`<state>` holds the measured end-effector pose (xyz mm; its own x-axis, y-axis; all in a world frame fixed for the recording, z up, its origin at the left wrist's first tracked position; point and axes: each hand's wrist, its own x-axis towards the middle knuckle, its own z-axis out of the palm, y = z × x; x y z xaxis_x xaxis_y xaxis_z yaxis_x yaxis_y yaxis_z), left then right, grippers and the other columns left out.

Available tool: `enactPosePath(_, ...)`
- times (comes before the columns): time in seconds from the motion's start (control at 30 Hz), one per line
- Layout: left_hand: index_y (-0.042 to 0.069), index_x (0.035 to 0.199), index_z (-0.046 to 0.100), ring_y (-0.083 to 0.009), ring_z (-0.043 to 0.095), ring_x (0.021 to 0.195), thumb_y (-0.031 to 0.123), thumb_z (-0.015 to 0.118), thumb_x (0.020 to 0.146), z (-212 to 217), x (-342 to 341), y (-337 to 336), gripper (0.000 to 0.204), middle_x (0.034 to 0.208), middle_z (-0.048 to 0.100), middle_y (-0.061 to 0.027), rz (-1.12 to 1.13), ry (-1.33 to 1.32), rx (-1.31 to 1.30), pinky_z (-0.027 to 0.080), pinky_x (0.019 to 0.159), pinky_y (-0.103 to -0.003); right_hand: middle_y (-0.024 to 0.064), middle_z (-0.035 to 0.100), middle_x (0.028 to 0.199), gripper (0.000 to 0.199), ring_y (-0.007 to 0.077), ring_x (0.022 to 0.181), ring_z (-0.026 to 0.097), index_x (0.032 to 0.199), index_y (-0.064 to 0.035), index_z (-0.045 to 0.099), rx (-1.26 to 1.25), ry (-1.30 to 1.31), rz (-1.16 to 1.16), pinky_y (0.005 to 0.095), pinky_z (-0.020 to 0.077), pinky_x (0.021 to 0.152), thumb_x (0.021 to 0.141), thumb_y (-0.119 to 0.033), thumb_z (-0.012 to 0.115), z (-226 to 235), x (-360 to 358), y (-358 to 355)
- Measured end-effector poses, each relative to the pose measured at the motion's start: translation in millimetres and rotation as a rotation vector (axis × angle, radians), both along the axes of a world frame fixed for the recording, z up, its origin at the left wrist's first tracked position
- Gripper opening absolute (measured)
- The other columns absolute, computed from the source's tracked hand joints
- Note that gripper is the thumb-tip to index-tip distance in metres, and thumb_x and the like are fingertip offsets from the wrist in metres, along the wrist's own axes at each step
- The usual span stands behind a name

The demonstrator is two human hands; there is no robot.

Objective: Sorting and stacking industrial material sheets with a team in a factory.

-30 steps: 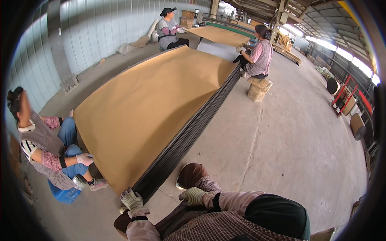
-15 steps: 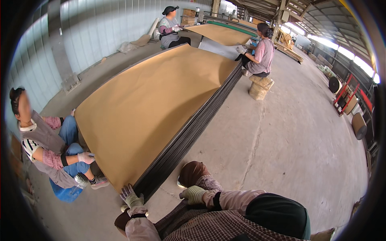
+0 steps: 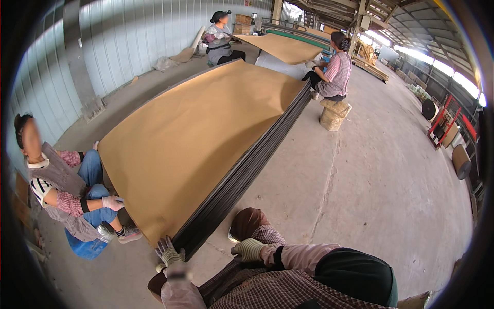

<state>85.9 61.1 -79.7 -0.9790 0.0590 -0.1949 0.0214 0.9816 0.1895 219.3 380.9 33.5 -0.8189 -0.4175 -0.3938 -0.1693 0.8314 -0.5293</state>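
A large stack of brown sheets [image 3: 190, 139] with dark layered edges [image 3: 242, 177] lies in front of me, reaching away to the far right. At its nearest corner is my left hand [image 3: 169, 252], in a striped knit glove, fingers spread against the corner of the sheets. My right hand [image 3: 249, 250], in a similar glove, rests near my right knee, apart from the stack. Nothing shows in it; its fingers look loose, their tips partly hidden. To the left, a seated co-worker's gloved hand [image 3: 112, 203] touches the stack's left edge.
Two more co-workers sit at the far end, one on a wrapped stool [image 3: 334, 114]. Beyond the stack, another brown sheet [image 3: 283, 47] lies over a green-edged machine [image 3: 298, 37]. A red hand truck [image 3: 443, 122] and a dark roll [image 3: 461, 161] stand right. A metal wall [image 3: 128, 46] runs left.
The far left co-worker's hands have come away from the far sheet toward the chest. The far right co-worker's hands have shifted slightly. My own hands stay in place.
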Motion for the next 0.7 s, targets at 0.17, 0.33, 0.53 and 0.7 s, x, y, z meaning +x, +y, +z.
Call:
enactPosePath(0.17,0.014,0.155,0.021,-0.0353,0.015,0.149,0.045,0.078,0.07,0.3,0.0,-0.2,0.107,0.159,0.023,-0.0181,-0.002,0.004,0.006,0.008,0.121,-0.054,0.0198,0.07,0.092,0.037,0.0394,0.088,0.067,0.114,-0.0062,0.065,-0.003,-0.022,-0.004,0.0465,0.0525,0.076,0.087,-0.031,0.064,0.6,-0.3,0.1)
enactPosePath(0.33,0.014,0.155,0.021,-0.0357,0.014,0.149,0.046,0.078,0.07,2.9,-0.8,1.2,0.107,0.16,0.023,-0.0184,0.0,-0.009,0.008,0.008,0.121,-0.054,0.0197,0.07,0.094,0.037,0.0394,0.089,0.067,0.114,-0.006,0.065,-0.002,-0.02,-0.011,0.0464,0.0526,0.076,0.087,-0.031,0.064,-0.5,-0.2,0.3)
enactPosePath(0.53,0.014,0.155,0.021,-0.0353,0.014,0.15,0.046,0.078,0.07,0.8,-1.4,0.3,0.107,0.16,0.022,-0.0185,0.004,-0.013,0.006,0.007,0.121,-0.054,0.0202,0.07,0.095,0.036,0.0398,0.09,0.067,0.114,-0.0058,0.065,0.007,-0.018,-0.004,0.0462,0.0529,0.077,0.087,-0.03,0.065,-1.9,-1.4,-0.5)
enactPosePath(0.7,0.015,0.155,0.02,-0.0345,0.014,0.15,0.046,0.078,0.07,0.5,-1.6,0.8,0.107,0.16,0.022,-0.0182,0.004,-0.01,-0.013,0.007,0.121,-0.054,0.0208,0.07,0.095,0.037,0.0401,0.09,0.067,0.115,-0.0059,0.065,0.006,-0.02,-0.001,0.0464,0.0529,0.077,0.087,-0.03,0.064,0.1,-2.3,-0.2)
